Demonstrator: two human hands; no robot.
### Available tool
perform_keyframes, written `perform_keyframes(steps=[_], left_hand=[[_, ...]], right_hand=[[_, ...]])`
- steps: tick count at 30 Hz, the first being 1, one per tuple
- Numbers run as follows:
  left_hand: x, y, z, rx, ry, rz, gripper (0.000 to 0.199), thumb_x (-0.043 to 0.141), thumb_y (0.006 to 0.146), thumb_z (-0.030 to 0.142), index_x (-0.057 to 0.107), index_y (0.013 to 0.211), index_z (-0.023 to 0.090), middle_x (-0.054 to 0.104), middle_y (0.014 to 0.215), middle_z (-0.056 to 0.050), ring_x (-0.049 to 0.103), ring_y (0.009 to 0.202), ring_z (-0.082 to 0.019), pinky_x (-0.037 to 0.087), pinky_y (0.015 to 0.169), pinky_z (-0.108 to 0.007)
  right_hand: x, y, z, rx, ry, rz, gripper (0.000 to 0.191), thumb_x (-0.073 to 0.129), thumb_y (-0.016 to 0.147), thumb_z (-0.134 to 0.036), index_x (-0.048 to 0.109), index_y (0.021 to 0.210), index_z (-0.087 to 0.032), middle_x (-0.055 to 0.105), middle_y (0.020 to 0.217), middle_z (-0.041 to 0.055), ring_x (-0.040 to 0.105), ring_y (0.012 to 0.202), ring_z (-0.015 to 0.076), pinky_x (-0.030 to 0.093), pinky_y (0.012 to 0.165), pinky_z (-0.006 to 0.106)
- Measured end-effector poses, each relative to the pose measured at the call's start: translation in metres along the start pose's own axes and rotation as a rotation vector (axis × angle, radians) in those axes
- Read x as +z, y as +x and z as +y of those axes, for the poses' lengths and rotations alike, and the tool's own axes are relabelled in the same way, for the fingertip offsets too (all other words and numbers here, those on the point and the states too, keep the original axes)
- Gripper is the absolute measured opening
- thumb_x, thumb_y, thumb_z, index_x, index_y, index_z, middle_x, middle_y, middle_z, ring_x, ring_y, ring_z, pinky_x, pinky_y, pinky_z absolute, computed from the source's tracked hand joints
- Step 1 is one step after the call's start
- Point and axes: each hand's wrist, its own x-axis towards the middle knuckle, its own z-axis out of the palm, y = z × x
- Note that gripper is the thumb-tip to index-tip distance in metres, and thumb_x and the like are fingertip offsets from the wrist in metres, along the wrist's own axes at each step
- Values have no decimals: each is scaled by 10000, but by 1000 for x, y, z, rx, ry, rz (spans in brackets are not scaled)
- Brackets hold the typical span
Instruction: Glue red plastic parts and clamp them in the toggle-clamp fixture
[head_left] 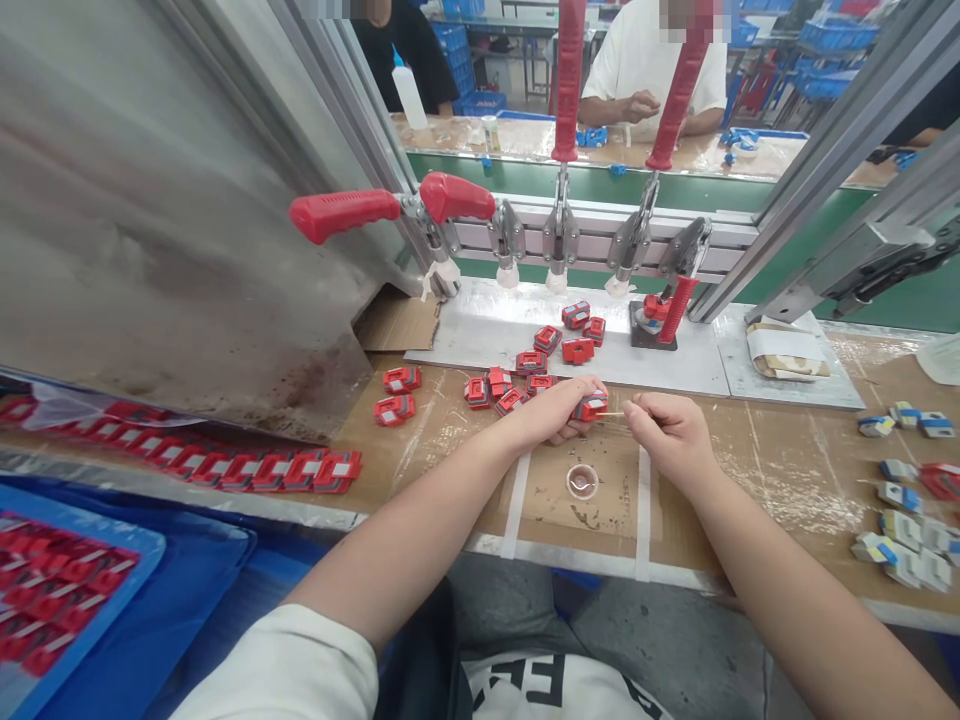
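The left hand (571, 412) has its grip closed round a red-and-grey part (592, 404), held up over the near middle of the bench (780, 480), while the right hand (671, 432) pinches a thin stick (613, 414) whose far end meets that part or lies just beside it. Work on this one looks under way; how much of it is done, I cannot tell. Below, between two tape strips, stands a small cup (582, 482) with a little liquid in it. Loose red parts (531, 362) lie scattered to the left and on the far metal plate (472, 325), probably awaiting a turn, though nothing marks them as untouched. Another sits at the rightmost clamp (679, 310). At the left, a long overlapping row (289, 470) and the filled blue tray (154, 545) look more orderly, but whether those parts are finished is unclear. Grey-and-blue pieces (904, 525) lie at the right.
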Motion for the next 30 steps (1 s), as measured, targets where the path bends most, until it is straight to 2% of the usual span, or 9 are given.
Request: perform_keyframes(steps=[8, 16, 19, 21, 23, 25, 26, 28, 30], left_hand=[[0, 0, 1, -10, -14, 3, 224, 435, 916, 468, 454, 915, 245, 273, 566, 90, 134, 404, -76, 58, 396, -175], [-1, 1, 0, -16, -36, 10, 237, 440, 914, 474, 464, 891, 239, 280, 565, 86, 140, 394, -70, 52, 398, -179], [-1, 1, 0, -18, -44, 12, 247, 437, 917, 478, 466, 883, 234, 283, 566, 85, 138, 390, -70, 49, 393, -180], [-1, 0, 0, -12, -54, 18, 267, 418, 927, 485, 462, 862, 230, 276, 564, 84, 127, 393, -71, 48, 393, -177], [-2, 0, 1, -6, -67, 20, 297, 398, 933, 496, 451, 826, 224, 268, 559, 81, 118, 401, -71, 52, 393, -173], [-2, -1, 3, -11, -78, 21, 326, 388, 931, 510, 440, 791, 221, 267, 553, 78, 109, 406, -70, 57, 387, -173], [-2, -1, 4, -20, -83, 19, 337, 388, 928, 518, 437, 780, 220, 268, 550, 77, 106, 407, -69, 59, 383, -173], [-1, -3, 6, -51, -93, 24, 357, 405, 917, 541, 431, 765, 219, 258, 543, 79, 94, 404, -65, 54, 376, -171], [-1, -4, 8, -66, -105, 33, 349, 438, 903, 543, 439, 776, 218, 244, 540, 85, 85, 401, -60, 49, 377, -162]], right_hand=[[1, 2, -4, -21, -1, -49, 487, 520, 998, -332, 279, 594, -205, 255, 578, -50, 257, 528, 85, 226, 518, 265], [-3, 1, -4, 9, -108, 45, 487, 530, 961, -304, 239, 581, -213, 222, 564, -45, 225, 527, 94, 197, 514, 283], [-6, 0, -7, -34, -98, 57, 484, 519, 972, -277, 241, 582, -215, 232, 567, -46, 230, 521, 96, 198, 519, 287], [-8, 0, -8, -123, -24, -62, 474, 498, 990, -259, 250, 588, -219, 246, 570, -48, 239, 509, 99, 205, 519, 288], [-7, -1, -7, -221, 31, -294, 472, 491, 1004, -258, 269, 589, -223, 263, 565, -53, 259, 500, 102, 220, 524, 284], [-4, -2, -5, -288, -20, -509, 476, 493, 1018, -276, 317, 580, -219, 316, 547, -53, 296, 500, 105, 236, 538, 280], [-2, -3, -5, -311, -83, -575, 482, 492, 1030, -295, 355, 575, -214, 370, 541, -47, 329, 507, 107, 242, 550, 279], [2, -2, -7, -348, -236, -626, 498, 487, 1056, -366, 452, 587, -202, 508, 571, -25, 409, 535, 110, 235, 565, 280], [3, -2, -11, -357, -393, -596, 520, 480, 1063, -481, 539, 633, -195, 608, 628, -3, 472, 562, 118, 203, 562, 287]])
